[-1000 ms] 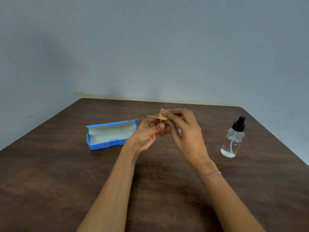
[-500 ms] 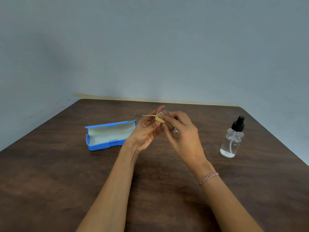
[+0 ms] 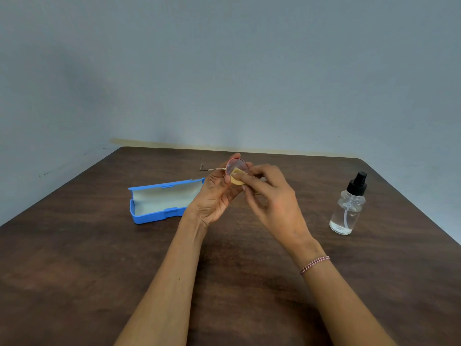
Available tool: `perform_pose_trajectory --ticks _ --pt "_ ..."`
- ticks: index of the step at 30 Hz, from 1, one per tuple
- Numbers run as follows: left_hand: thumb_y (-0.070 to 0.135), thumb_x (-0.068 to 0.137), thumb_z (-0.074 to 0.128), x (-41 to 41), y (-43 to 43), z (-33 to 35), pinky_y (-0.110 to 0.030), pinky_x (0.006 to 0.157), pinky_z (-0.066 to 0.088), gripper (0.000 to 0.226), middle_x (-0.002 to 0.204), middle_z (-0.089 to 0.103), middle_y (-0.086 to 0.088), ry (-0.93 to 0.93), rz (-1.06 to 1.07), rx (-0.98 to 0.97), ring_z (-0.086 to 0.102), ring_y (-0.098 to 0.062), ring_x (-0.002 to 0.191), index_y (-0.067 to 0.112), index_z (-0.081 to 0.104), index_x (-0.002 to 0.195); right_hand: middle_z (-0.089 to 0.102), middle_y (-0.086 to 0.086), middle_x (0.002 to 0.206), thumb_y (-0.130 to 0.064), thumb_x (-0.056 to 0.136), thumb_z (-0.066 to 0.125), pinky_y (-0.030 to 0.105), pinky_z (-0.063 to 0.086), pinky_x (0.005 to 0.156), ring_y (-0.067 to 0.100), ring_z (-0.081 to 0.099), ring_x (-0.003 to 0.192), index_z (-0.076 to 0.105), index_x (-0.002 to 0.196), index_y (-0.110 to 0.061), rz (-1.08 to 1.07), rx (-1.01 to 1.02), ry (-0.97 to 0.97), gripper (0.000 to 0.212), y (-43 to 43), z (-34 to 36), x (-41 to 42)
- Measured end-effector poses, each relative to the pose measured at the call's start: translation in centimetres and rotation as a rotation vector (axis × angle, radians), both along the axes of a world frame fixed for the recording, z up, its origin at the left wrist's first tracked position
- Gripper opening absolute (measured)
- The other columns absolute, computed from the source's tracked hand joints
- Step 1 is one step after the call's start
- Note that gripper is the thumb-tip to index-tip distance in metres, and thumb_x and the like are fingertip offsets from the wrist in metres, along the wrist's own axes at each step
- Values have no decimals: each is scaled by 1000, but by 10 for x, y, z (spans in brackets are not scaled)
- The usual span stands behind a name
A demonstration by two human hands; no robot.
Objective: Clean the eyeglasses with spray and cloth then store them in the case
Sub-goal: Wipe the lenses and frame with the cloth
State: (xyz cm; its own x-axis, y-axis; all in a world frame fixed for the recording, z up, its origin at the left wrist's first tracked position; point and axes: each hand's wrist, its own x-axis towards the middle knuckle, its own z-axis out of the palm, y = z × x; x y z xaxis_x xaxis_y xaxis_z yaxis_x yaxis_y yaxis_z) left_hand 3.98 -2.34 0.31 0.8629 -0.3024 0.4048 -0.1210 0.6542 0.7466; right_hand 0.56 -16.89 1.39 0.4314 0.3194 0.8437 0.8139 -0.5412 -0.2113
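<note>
My left hand [image 3: 216,196] holds thin-rimmed round eyeglasses [image 3: 236,164] above the table, one temple arm sticking out to the left. My right hand [image 3: 270,198] pinches a small tan cloth [image 3: 237,177] against the lower part of the visible lens. The second lens is hidden behind my hands. A blue eyeglass case [image 3: 159,201] lies open on the table just left of my left hand, its pale lining showing. A clear spray bottle [image 3: 348,208] with a black pump top stands upright to the right, apart from both hands.
Everything sits on a dark brown wooden table [image 3: 74,258] pushed against a grey-blue wall [image 3: 224,71]. The table's right edge runs diagonally just beyond the bottle.
The eyeglasses have turned so one round lens now faces up and shows clearly. The cloth has slid from the top of my fingers down onto the lens. The case and the bottle have not moved.
</note>
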Motion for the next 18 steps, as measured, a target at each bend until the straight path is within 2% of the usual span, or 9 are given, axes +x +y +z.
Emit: perform_pose_trajectory --ticks 4,10,15,18 --pt "35 45 92 1 3 -1 -23 73 57 56 103 72 -5 1 22 -9 69 -16 94 23 75 97 54 2 99 -14 85 55 16 43 83 15 52 94 67 107 -11 -13 -29 15 26 -5 2 0" --pt "36 46 92 4 2 -4 -23 73 57 56 100 73 -4 -13 25 10 70 -16 91 25 74 98 54 5 102 1 83 60 16 40 89 14 48 97 64 116 -13 -1 -69 -14 36 0 1 0" --pt "37 39 94 5 3 -7 -23 76 57 60 93 73 -3 -11 12 17 70 -15 88 25 76 95 54 4 104 4 81 63 16 40 88 17 49 99 67 108 -14 30 -53 -18 32 -6 4 2" --pt "38 41 93 5 1 -8 -21 72 57 59 90 73 -2 13 -16 35 70 -13 85 22 75 95 52 2 106 0 85 58 16 40 89 15 49 98 64 116 -12 19 -55 -42 34 -3 3 0"
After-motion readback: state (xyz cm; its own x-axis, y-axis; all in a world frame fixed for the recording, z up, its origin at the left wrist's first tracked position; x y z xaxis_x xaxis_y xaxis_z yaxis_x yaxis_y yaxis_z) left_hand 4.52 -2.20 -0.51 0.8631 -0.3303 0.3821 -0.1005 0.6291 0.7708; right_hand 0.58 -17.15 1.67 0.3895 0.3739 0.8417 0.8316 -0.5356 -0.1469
